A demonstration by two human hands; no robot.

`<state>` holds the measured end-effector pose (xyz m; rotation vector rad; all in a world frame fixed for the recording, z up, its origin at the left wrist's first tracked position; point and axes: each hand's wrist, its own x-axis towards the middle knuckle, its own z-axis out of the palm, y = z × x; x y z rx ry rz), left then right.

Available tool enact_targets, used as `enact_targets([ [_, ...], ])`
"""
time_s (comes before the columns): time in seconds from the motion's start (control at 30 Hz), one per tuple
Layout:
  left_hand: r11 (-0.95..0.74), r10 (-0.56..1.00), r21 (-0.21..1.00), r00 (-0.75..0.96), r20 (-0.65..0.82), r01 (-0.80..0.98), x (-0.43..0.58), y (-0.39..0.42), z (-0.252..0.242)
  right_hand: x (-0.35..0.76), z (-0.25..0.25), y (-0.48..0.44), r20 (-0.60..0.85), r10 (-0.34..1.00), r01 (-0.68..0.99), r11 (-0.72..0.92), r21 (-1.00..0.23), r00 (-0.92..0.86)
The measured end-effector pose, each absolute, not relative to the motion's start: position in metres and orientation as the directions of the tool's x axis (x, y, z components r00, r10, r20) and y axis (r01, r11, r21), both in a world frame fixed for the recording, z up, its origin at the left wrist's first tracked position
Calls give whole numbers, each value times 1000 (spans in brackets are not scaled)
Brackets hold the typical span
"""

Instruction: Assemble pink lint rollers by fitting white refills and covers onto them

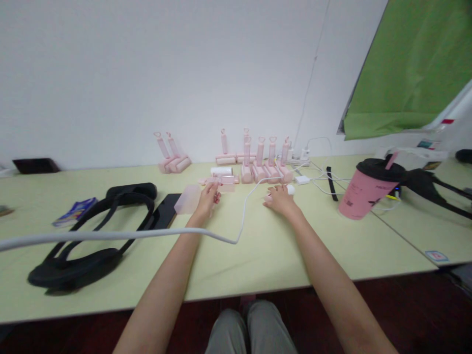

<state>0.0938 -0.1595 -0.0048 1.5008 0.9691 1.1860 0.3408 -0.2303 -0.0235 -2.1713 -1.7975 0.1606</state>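
My left hand [209, 199] has its fingers curled, beside a translucent plastic box [187, 199]. Behind its fingertips lies a clear pinkish plastic piece [227, 187]; whether they touch it I cannot tell. My right hand [279, 199] is closed from above over a pink and white roller piece [290, 189], whose white end shows past the hand and whose pink part peeks out at the fingertips. A white paper roll [221, 170] lies farther back. Several pink lint rollers [260, 169] with upright clear handles and loop tops stand in a row behind my hands.
More pink rollers [174, 163] stand back left. A white cable [236, 241] crosses in front of the view. At left are a black headset [83, 270], a phone [166, 211] and a blue packet [75, 212]. A pink cup [363, 194] and tangled cables [324, 179] are at right.
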Motion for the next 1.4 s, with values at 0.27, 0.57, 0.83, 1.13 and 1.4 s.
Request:
enact_targets([
  [0.27, -422, 902, 765, 310, 300, 486, 84, -153, -19, 324, -16, -230, 207, 875, 797, 483, -363, -436],
  [0.57, -442, 895, 701, 325, 305, 559, 89, -161, -16, 301, -7, -242, 380, 850, 915, 402, -21, -365],
  [0.83, -518, 854, 699, 343, 391, 493, 89, -170, -8, 307, -11, -226, 351, 933, 852, 124, -509, 74],
  [1.13, -572, 759, 751, 561, 331, 330, 108, -188, 2, 307, -18, -210, 191, 971, -67, 202, -977, 145],
  [1.4, -489, 779, 819, 574, 254, 300, 107, -189, 4, 299, -19, -216, 170, 983, 2, 170, -985, 63],
])
